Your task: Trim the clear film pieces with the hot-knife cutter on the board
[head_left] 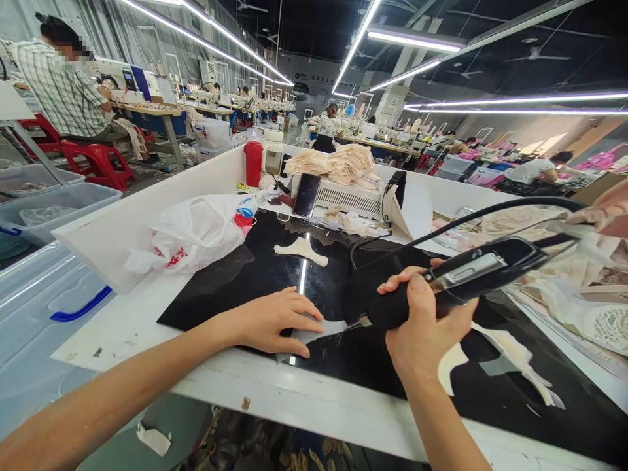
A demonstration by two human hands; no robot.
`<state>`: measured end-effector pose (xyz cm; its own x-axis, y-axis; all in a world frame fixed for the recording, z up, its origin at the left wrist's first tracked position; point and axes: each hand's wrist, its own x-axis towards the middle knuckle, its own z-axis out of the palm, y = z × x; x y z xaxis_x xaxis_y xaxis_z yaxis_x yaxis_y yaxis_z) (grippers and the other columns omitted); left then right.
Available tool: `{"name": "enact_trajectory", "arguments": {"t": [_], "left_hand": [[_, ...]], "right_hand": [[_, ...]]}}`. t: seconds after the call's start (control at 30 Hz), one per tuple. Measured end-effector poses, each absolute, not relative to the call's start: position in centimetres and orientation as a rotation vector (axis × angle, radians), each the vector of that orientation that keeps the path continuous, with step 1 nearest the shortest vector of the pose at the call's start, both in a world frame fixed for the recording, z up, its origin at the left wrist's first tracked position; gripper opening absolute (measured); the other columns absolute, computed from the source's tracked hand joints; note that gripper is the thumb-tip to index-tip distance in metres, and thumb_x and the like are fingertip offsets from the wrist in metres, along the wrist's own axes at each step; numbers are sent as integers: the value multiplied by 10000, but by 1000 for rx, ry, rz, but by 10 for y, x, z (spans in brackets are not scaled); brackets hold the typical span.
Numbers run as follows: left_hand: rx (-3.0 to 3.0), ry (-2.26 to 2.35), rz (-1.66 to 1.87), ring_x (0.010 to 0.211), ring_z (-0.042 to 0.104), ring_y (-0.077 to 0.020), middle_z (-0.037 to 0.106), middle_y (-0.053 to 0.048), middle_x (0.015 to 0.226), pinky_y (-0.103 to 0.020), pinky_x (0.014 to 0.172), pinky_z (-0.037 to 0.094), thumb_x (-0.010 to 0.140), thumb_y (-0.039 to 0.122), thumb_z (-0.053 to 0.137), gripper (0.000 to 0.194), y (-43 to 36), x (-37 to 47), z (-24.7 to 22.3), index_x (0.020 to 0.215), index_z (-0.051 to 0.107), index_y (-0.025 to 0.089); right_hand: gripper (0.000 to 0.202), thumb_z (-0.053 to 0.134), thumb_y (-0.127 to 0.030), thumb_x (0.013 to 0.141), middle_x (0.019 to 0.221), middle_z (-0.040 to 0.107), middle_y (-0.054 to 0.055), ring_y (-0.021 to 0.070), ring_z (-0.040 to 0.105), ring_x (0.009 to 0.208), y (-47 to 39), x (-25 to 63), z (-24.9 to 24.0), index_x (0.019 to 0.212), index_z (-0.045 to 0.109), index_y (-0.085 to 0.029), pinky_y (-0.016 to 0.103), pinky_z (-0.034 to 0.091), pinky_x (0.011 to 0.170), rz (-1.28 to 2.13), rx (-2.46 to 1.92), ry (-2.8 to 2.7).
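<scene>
Near the front edge of the white desk (318, 400), on a glossy black mat (358, 363), lies a thin, translucent piece (334, 328). The left hand (275, 320) presses it palm down, fingers spread and gripping nothing, probably to keep it flat and steady beside the tool. The forearm reaches in from the lower left. The right hand (422, 327) has its fingers closed around a black handheld tool (454, 278), thumb on top, wrist below the tool. It is tilted, with its body rising to the right, apparently so that its flat metal tip (363, 320) can meet the piece at a low angle. A black cord (471, 216) arcs above, perhaps leaving the mat free for the hands. Toward the desk's far edge sits 1 cream piece (301, 250); more cream fabric (510, 347) lies right of the right hand.
</scene>
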<state>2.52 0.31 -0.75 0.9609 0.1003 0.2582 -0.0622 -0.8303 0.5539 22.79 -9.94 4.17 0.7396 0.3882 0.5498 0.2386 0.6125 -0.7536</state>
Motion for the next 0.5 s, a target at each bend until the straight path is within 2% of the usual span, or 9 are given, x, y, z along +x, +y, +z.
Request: {"name": "enact_trajectory", "arguments": {"t": [0.07,0.2,0.33,0.4,0.5], "left_hand": [[2509,46,367,1291,591,-269,646,-90,1383,-533,1237,238,938,393,710,412,3,25,-6,1339,659,312],[2468,251,439,1369,524,-262,555,-99,1491,-428,1187,376,986,328,634,377,3,25,-7,1358,642,266],[2463,483,493,1379,505,-259,564,-108,1465,-427,1172,401,973,297,644,312,3,27,-12,1274,664,217],[2460,509,490,1355,524,-256,583,-101,1439,-426,1161,409,954,276,663,231,3,28,-14,1176,683,215],[2418,525,514,1312,554,-239,626,-78,1371,-402,1140,417,936,219,661,64,3,28,-14,998,676,213]], "right_hand": [[338,741,-243,811,743,652,-77,118,599,554,-99,229,41,1087,546,-233,306,536,589,100,-929,-768],[360,769,-288,819,760,648,-75,119,602,576,-100,231,40,1102,553,-232,312,537,626,101,-930,-781],[376,784,-354,825,860,670,-47,132,627,648,-103,235,43,1108,564,-243,358,553,737,111,-1012,-814],[404,784,-400,819,979,683,-7,156,657,790,-106,239,45,1128,584,-233,397,546,858,82,-1093,-829],[551,790,-393,807,1189,635,45,203,621,1086,-115,247,42,1283,573,-222,419,477,1011,-131,-1121,-811]]}}
